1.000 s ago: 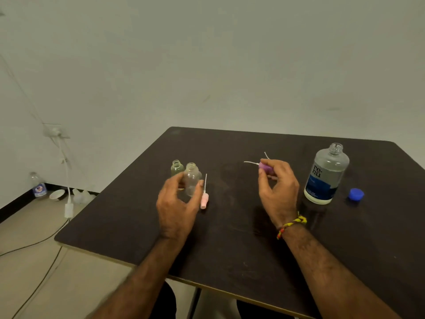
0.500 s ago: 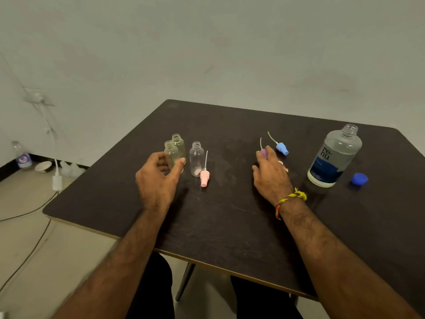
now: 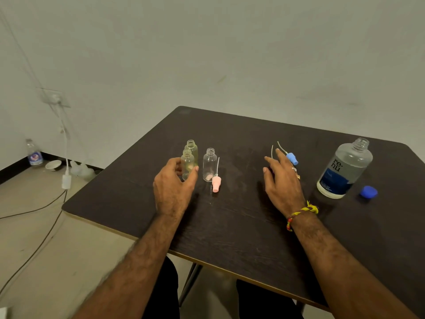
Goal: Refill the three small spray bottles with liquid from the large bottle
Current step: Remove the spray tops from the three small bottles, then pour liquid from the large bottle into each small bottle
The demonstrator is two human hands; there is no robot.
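Three small uncapped bottles stand left of centre on the dark table (image 3: pixel 241 226): two yellowish ones, far (image 3: pixel 192 148) and near (image 3: pixel 187 161), and a clear one (image 3: pixel 209 164). My left hand (image 3: pixel 172 189) curls around the near yellowish bottle, thumb on its right side and fingers on its left. A pink spray cap (image 3: pixel 216 181) lies beside the clear bottle. My right hand (image 3: pixel 281 183) hovers with fingers spread next to a blue spray cap (image 3: pixel 292 158). A thin white tube (image 3: pixel 272 151) shows past its fingertips. The large uncapped bottle (image 3: pixel 345 169) stands at right, with its blue cap (image 3: pixel 368 192) beside it.
The table's left edge drops to the floor, where cables (image 3: pixel 46 203), a white adapter (image 3: pixel 66 181), a plastic bottle (image 3: pixel 34 154) and a small bowl (image 3: pixel 53 164) lie by the wall. A wall socket (image 3: pixel 54 97) is above them.
My left hand set the clear bottle down and moved to the near yellowish bottle. My right hand lowered the purple spray cap to the table beside the blue one and opened.
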